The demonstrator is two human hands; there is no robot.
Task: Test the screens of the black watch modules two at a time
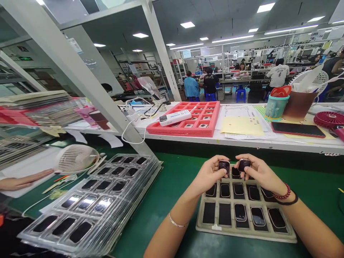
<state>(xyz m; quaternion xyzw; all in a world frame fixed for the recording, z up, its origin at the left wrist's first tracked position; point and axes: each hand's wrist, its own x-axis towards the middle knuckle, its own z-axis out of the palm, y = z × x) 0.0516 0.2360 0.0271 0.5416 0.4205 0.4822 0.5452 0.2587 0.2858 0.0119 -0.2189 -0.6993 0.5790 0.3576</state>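
Observation:
In the head view, my left hand (211, 171) pinches a smartwatch case (224, 165) with a dark screen between thumb and fingers. A second smartwatch case (244, 164) is gripped in my right hand (258, 171), a short way to the right of the first. Both are held upright just above the far rows of a beige foam tray (242, 233). Several more watch cases, such as this one (240, 212), lie in its compartments. Two compartments at the near left (225, 214) show only a dark bottom. My hands and the held cases partly hide the far row.
Stacked clear plastic trays (118, 211) with watch cases stand at left on the green table (172, 200). A white fan (76, 159) and another person's hand (29, 179) are beyond. The shelf (193, 139) ahead bears a red foam tray (156, 130), papers, a phone (297, 129) and cups.

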